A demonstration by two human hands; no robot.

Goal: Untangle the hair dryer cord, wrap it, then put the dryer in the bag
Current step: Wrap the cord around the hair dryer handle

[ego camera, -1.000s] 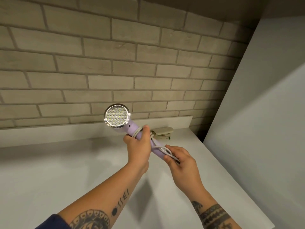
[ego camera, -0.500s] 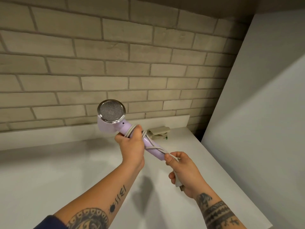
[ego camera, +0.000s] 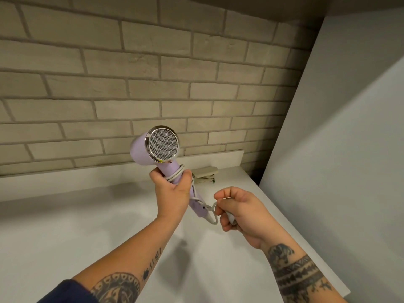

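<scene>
The dryer (ego camera: 160, 149) was held aloft, its handle clenched in the left hand (ego camera: 172, 189). The cord (ego camera: 197, 199), coiled beneath those fingers, ended pinched in the curled right hand (ego camera: 238, 209). A loosened pinch could let coils unravel. No bag was seen.

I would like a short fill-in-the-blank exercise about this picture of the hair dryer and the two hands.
1. The left hand grips the hair dryer by its ____.
2. The dryer's body is ____ in colour.
3. The right hand holds the end of the white ____.
4. The wall behind the counter is made of ____.

Missing words: handle; purple; cord; bricks
</scene>
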